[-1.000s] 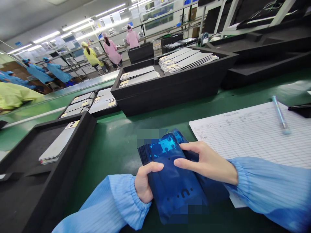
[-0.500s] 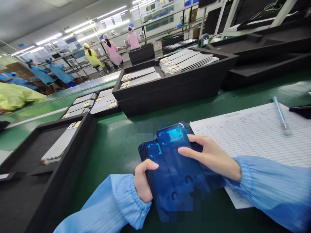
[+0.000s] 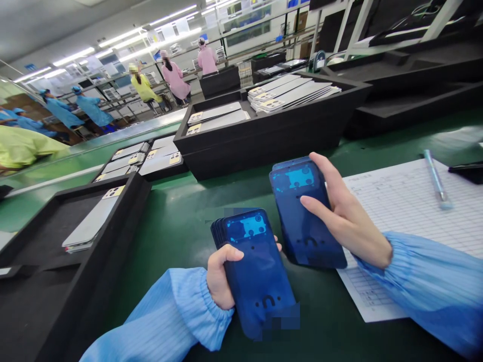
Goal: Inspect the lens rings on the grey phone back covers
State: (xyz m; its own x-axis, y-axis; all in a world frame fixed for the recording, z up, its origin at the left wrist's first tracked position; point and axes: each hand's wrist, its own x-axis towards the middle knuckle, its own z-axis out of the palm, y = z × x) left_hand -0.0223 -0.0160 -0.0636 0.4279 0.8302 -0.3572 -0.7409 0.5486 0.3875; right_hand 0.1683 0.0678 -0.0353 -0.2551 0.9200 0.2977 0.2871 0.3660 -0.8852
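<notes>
My left hand (image 3: 222,275) is closed around a fanned stack of dark blue phone back covers (image 3: 260,274), its thumb lying on the top one and fingertips showing at the far edge. Each cover bears a brighter blue camera area at the upper end and a dark U-shaped mark lower down. Up and to the right, my right hand (image 3: 352,223) grips a thinner bunch of the same blue phone back covers (image 3: 302,223), thumb on the face. The two bunches are apart, above the green table (image 3: 181,221). How many covers each hand has, I cannot tell.
A ruled paper sheet (image 3: 400,201) with a pen (image 3: 437,178) lies at right. A deep black tray (image 3: 264,146) holds pale panels at the back. Another black tray (image 3: 124,211) with a pale stack stands at left. People work in the background.
My right hand has moved up and right, carrying its blue covers away from the left-hand stack they overlapped before. My left hand has barely shifted.
</notes>
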